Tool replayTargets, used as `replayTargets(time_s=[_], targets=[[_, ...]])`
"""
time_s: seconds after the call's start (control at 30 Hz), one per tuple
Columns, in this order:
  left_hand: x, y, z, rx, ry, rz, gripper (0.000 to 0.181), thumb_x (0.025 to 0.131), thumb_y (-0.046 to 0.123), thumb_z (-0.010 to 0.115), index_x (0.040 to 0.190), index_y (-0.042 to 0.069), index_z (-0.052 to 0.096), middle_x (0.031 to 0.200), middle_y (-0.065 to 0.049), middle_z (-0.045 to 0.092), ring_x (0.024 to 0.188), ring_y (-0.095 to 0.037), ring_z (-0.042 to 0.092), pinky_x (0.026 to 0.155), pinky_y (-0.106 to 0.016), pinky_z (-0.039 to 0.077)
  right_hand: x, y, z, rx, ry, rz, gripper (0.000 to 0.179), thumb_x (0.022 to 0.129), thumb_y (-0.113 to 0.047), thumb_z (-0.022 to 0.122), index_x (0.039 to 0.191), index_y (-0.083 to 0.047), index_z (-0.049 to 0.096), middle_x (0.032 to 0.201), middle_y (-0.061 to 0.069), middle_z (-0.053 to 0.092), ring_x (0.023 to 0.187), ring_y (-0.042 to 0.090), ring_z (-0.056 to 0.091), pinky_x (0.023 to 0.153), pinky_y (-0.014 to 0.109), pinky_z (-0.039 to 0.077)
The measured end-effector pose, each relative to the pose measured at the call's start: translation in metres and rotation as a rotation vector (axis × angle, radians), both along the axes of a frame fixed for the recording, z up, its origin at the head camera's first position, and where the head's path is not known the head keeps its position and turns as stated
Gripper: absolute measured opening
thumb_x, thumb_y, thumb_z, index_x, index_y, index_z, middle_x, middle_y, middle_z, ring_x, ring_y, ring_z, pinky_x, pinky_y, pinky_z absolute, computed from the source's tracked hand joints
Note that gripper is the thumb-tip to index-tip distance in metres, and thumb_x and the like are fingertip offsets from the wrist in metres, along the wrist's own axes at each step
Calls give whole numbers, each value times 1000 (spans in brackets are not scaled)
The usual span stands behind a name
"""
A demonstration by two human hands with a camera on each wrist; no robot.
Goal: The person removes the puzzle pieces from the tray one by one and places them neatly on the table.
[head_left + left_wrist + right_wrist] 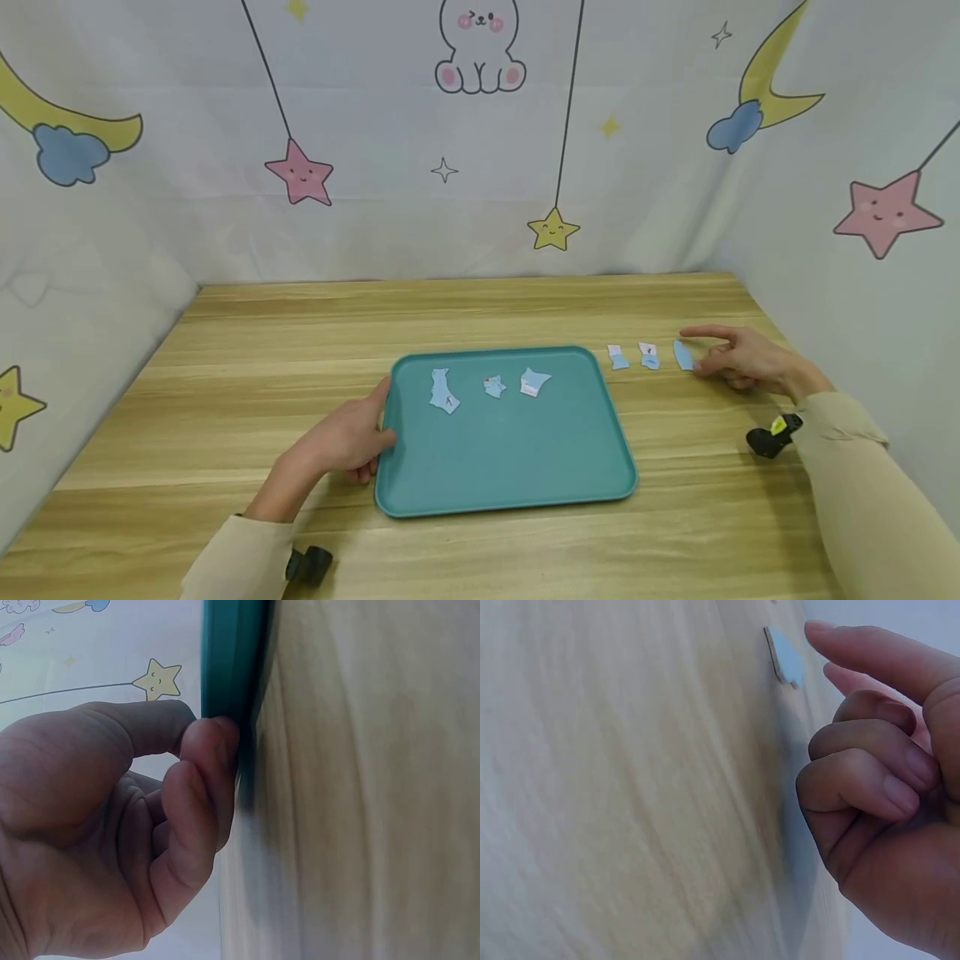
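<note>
In the head view, the top edge crops the bear (480, 62) at upper centre, the left edge the moon (45, 113) at upper left, the bottom edge both sleeves (236, 562). Marks on the pieces (532, 382) mid-frame are too small to read. In the left wrist view, the tray (229, 660) leaves the top and the table (375, 787) at right is blurred; the right wrist view's right edge cuts the right hand (885, 765).

A teal, round-cornered tray (510, 454) lies flat on the worktop (690, 517), 3 blue-and-white pieces (494, 387) across its far half. Beside it, 2 similar pieces (618, 362) and a curved blue piece (682, 356) form a row.
</note>
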State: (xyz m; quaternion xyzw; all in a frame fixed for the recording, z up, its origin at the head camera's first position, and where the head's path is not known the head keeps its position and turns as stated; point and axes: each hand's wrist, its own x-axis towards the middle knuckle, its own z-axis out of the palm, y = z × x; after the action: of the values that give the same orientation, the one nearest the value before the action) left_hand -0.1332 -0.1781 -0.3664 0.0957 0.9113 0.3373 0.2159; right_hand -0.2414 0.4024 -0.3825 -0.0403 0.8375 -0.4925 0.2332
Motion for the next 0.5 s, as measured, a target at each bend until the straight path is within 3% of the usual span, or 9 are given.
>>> replayTargets(time_s=[0.33,0.5], targets=[[0,1,0,-8,3,0,88,98,3,53,167,-7,-1,57,-8,63,41,-14,59,43,-32,55,1,-23,13,-30,131,-25,68,100,-18,73,159,-3,43,60,-10,36,47,6,30,44,36,24],[0,1,0,-3,1,1,88,98,3,53,167,-6,-2,57,-8,63,41,-13,59,43,-32,55,2,-36,19,-42,133,-19,68,100,-19,73,159,-3,43,60,-10,34,47,6,30,44,34,25]])
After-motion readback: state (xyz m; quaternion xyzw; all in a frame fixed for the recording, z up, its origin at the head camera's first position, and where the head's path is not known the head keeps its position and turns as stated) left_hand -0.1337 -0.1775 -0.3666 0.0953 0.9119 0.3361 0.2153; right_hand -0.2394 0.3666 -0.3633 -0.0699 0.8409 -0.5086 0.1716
